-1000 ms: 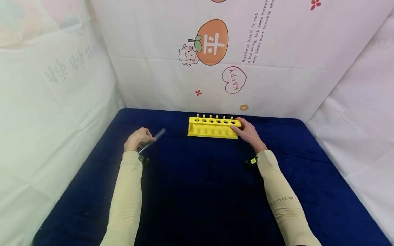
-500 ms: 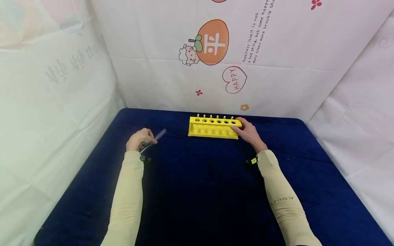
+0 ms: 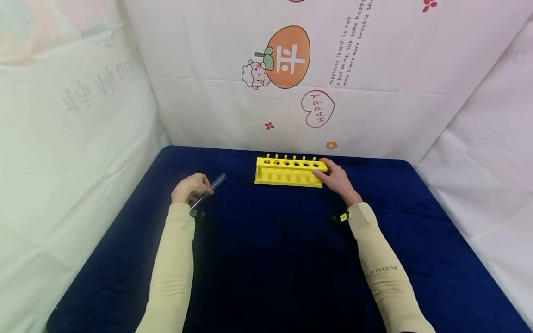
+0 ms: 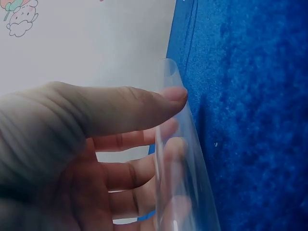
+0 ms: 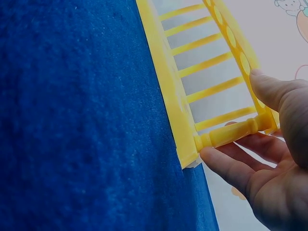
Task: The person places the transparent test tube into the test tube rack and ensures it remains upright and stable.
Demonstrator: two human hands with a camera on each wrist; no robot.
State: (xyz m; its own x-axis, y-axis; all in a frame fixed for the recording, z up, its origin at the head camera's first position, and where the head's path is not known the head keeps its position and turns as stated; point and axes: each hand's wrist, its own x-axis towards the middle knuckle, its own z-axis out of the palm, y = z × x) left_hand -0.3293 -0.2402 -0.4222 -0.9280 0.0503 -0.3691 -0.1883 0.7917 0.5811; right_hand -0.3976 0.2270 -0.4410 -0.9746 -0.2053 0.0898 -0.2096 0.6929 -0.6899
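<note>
Yellow plastic, by the look of it, for the rack (image 3: 287, 181), and it's upright near the far edge of the blue table (image 3: 266, 249), a white printed cloth (image 3: 208, 111) behind. Here's the right hand (image 3: 334, 179) at its right end, thumb on the top board, fingers about the end post (image 5: 231, 133): a grip on the rack, no doubt. Over to the left hand (image 3: 190, 187), and it has the clear tube (image 3: 218, 181) pinched, thumb across the front, fingers behind! That tube leans, its far end pointing away and toward the rack, the 2 well apart. Glass or plastic, and which end is the mouth? Can't tell.

So, the score: 1 tube picked up, rack in hand, that much looks done. Count the holes in the top board, 6 of them, with 6 pegs (image 3: 285, 157) along the back, and I see no tube standing in any. My call: early going, the holding sorted, and any seating of the tube in the rack not yet done.
</note>
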